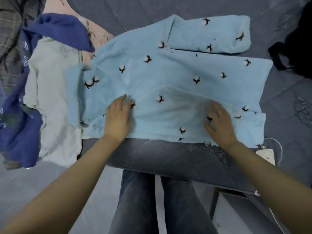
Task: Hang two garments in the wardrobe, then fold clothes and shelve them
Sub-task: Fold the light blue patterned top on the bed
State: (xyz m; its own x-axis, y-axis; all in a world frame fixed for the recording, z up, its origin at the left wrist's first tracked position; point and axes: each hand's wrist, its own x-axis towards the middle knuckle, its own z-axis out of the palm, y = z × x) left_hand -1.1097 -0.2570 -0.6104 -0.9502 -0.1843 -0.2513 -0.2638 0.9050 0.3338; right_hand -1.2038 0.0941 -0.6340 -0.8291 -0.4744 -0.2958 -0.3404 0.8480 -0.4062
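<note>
A light blue fleece top [168, 71] with small white cotton-flower tufts lies flat on the dark grey bed [168, 159]. One sleeve is folded across its near side, the other lies at the far right. My left hand [119, 117] rests flat on the near left part of the top, fingers spread. My right hand [219, 122] presses on the folded sleeve at the near right, fingers spread and slightly bent. Neither hand holds the cloth.
A pile of clothes lies at the left: a pale cream garment [54, 102], a dark blue fleece piece [64, 29], a pink one [98, 32] and a plaid one [10, 39]. A black bag [290, 46] sits far right. A white charger with cable [266, 156] lies near the bed edge.
</note>
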